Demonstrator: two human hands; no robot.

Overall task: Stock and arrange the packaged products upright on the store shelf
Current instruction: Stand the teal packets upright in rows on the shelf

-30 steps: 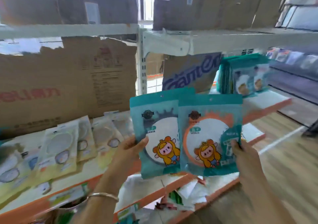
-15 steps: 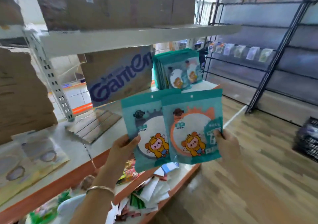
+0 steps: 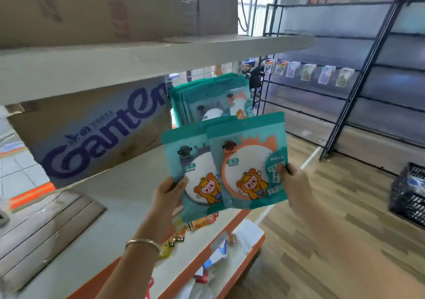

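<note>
Right of the Ganten carton [image 3: 99, 135], left hand [image 3: 169, 190] and right hand [image 3: 296, 179] pinch light, slick, likely fragile mirror packets [image 3: 248, 160] by their side edges.

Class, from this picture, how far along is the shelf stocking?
Done: a row of teal mirror packets stands upright at the far end of the shelf. In hand: the left hand holds a grey-ringed packet, the right hand an orange-ringed packet. Left: standing both with the row.
</note>
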